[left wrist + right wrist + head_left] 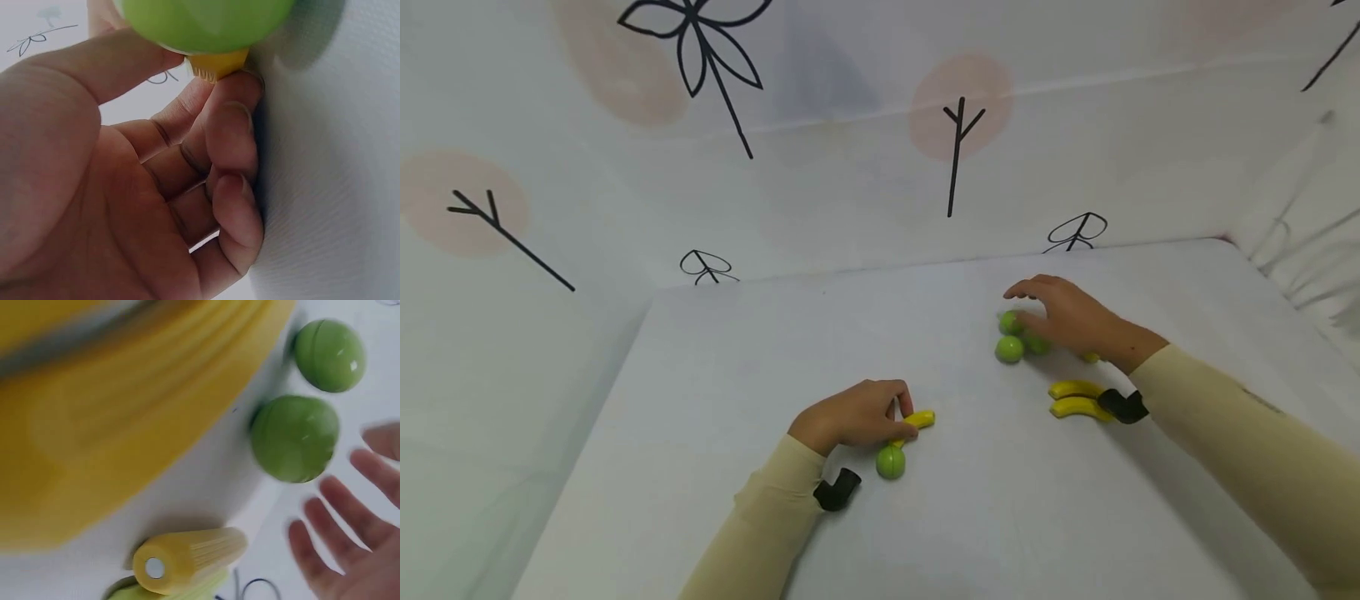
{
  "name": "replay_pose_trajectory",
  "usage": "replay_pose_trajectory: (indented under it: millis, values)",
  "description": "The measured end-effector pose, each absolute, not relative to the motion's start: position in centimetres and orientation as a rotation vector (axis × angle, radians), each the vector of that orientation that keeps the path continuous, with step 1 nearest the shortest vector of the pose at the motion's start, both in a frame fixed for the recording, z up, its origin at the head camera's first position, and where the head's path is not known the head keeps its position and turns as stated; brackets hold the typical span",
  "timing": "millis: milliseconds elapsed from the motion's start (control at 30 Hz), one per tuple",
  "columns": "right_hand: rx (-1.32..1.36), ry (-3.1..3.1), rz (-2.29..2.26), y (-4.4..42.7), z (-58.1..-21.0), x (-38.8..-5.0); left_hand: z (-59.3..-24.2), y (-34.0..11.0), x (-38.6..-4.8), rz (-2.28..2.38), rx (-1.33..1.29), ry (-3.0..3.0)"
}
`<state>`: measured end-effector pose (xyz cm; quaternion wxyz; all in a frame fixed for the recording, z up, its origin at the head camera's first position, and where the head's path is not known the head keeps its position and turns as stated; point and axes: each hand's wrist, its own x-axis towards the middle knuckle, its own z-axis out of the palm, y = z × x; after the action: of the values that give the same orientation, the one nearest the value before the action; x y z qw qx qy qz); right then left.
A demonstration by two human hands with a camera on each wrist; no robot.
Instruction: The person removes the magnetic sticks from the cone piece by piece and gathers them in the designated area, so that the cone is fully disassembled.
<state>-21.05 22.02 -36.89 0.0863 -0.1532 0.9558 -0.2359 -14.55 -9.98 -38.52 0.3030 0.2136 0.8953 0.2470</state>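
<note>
My left hand (861,414) rests low over the white table, thumb and fingers pinching a yellow toy banana (921,418). In the left wrist view, part of the banana (219,64) shows between thumb and fingertips, behind a green ball-shaped toy fruit. That green fruit (891,463) lies beside the thumb. At the right, my right hand (1067,317) hovers over a cluster of green toy fruits (1010,349), fingers spread and loosely bent. The right wrist view shows its fingers apart from the nearest green fruit (295,439), with nothing held.
Two toy bananas (1075,407) lie side by side under my right wrist. Beyond them, a toy corn cob (190,557) with a white round spot on its end lies against a pale green piece (169,591). Patterned white cloth walls (850,183) stand behind the table and at both sides.
</note>
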Motion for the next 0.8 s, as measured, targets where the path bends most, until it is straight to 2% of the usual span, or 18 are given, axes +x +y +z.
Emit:
replay_pose_trajectory:
  millis: [133, 400, 567, 800]
  values:
    - [-0.501, 2.981, -0.750, 21.8, -35.8, -19.0, -38.5, -9.5, -14.7, 0.657, 0.581, 2.384]
    - [-0.831, 3.121, -0.863, 19.5, -35.9, -13.8, -38.1, -8.5, -14.2, 0.576, 0.621, 2.502]
    - [-0.817, 3.034, -0.940, 16.8, -37.0, -11.9, -37.0, -8.3, -13.3, 0.363, 0.574, 2.614]
    - [-0.745, 2.858, -0.947, 14.0, -38.4, -11.1, -35.8, -8.2, -12.0, 0.182, 0.516, 2.616]
